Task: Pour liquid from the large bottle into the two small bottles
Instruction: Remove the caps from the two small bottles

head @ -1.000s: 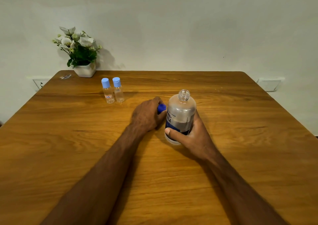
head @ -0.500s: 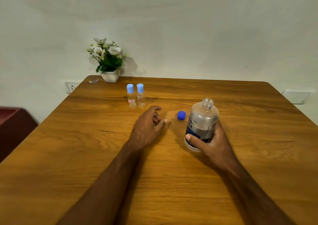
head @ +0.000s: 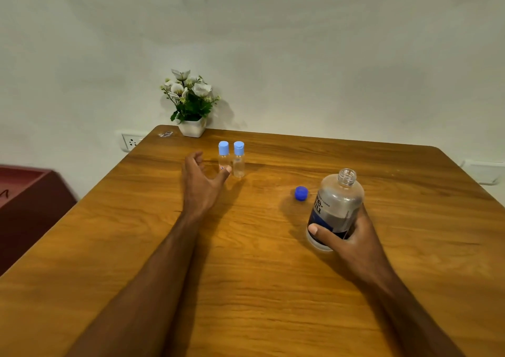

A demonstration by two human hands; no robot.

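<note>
Head view: right hand (head: 352, 236) grips the uncapped clear plastic large bottle (head: 337, 206), right of centre. Left hand (head: 200, 182), spread and empty, nears two blue-capped small clear bottles (head: 231, 158), upper centre; a clumsy reach could topple both.

Two small bottles (head: 223, 156) (head: 238, 159) with light-blue caps stand by the tabletop's (head: 246, 261) far edge. One large bottle (head: 335, 209), uncapped. One loose blue cap (head: 301, 193). One potted plant (head: 191, 102) at the far left corner, one small scrap (head: 165, 134) beside it. Two hands (head: 200, 183) (head: 352, 236). Off the tabletop, two wall sockets (head: 131, 141) (head: 485, 171) and one red piece of furniture (head: 27, 192).
</note>
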